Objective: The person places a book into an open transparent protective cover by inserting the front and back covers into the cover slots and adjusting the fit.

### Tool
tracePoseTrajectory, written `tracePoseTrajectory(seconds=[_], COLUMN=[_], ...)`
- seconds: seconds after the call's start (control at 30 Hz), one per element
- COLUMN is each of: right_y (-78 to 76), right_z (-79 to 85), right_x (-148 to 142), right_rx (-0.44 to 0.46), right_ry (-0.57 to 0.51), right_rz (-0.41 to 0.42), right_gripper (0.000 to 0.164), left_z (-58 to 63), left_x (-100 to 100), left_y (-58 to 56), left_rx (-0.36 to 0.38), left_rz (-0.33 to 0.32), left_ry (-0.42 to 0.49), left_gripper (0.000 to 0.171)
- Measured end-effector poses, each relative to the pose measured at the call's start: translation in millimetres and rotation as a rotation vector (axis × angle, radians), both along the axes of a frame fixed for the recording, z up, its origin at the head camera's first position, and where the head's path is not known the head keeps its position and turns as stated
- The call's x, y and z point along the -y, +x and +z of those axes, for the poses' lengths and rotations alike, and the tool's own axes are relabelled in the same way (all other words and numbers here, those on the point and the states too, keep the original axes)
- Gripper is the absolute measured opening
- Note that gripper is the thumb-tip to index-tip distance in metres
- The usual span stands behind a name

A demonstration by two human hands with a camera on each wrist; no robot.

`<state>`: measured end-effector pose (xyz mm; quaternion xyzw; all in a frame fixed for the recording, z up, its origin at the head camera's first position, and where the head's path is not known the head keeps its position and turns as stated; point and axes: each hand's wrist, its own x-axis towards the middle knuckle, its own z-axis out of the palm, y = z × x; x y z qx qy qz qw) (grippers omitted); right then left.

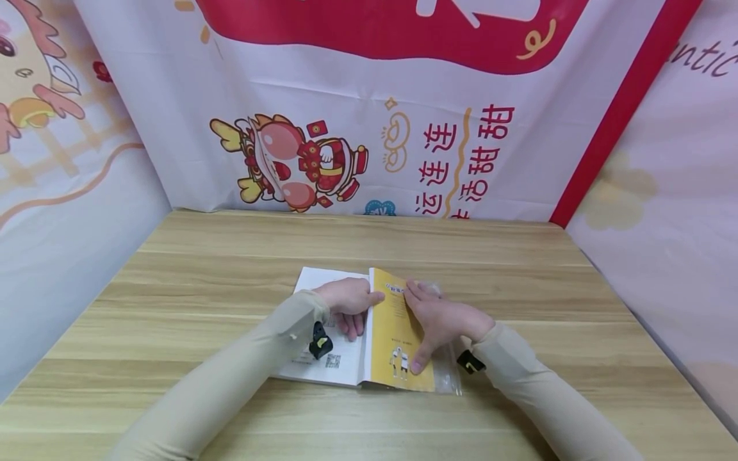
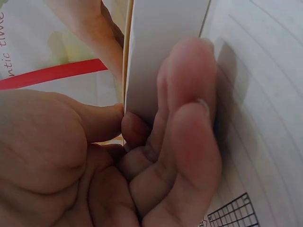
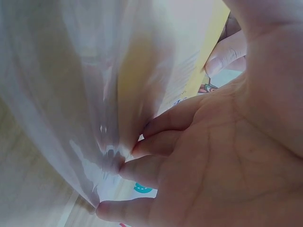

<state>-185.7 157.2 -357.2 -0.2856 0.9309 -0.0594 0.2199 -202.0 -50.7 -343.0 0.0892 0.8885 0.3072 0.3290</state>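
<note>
Both hands are at work on the book (image 1: pixel 314 279), the left hand (image 1: pixel 349 302) pinching an edge and the right hand (image 1: pixel 446 324) spread with its fingers straight. The book lies near the middle of the tabletop (image 1: pixel 346 426), a white page showing on the left and a yellow cover (image 1: pixel 398 331) on the right, with a pale strip along the edge between them. On the white page is a square black code (image 1: pixel 333 361); the cover carries dark lettering near its far end, lines of print too small to read, and small printed figures (image 1: pixel 403 363) in white near its close end.

The left hand has its thumb on the yellow side of that edge and its fingers curled against the white side, as the left wrist view shows. The right hand's thumb touches the cover beside the figures, while its fingertips meet clear plastic (image 3: pixel 90 94) at the far end.

This film is glossy, thin and creased, and reaches past the cover's right edge. The white page has faint parallel lines running across it. Pale, smooth sleeves (image 1: pixel 230 378) cover the arms, with dark straps (image 1: pixel 320 342) at the wrists; the tabletop has light, streaked wood grain.
</note>
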Motion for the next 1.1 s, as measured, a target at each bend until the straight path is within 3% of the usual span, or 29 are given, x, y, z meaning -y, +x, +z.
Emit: tracePoseTrajectory(seconds=[0.17,0.33,0.6,0.97,1.1], right_y=[0.3,0.1,-1.1,10.8,14.2], right_z=[0.0,0.2,-1.7,-0.6,2.4], right_x=[0,-1,-3,1,4], right_rx=[0.009,0.015,0.01,-0.077,-0.115], right_ry=[-0.002,0.0,-0.001,-0.011,0.015], right_rz=[-0.001,0.014,0.019,-0.081,-0.082], right_gripper=[0.148,0.146,0.146,0.15,0.148], left_z=[-0.5,-1.2,-5.6,-15.7,-17.5], left_x=[0,5,16,19,20], left_y=[0.7,4.9,18.7,21.3,20.9], left_rx=[-0.006,-0.034,0.02,0.024,0.026], left_rz=[-0.001,-0.052,-0.131,-0.08,-0.066], left_ry=[-0.001,0.0,0.096,0.211,0.224], left_gripper=[0.045,0.044,0.051,0.047,0.047])
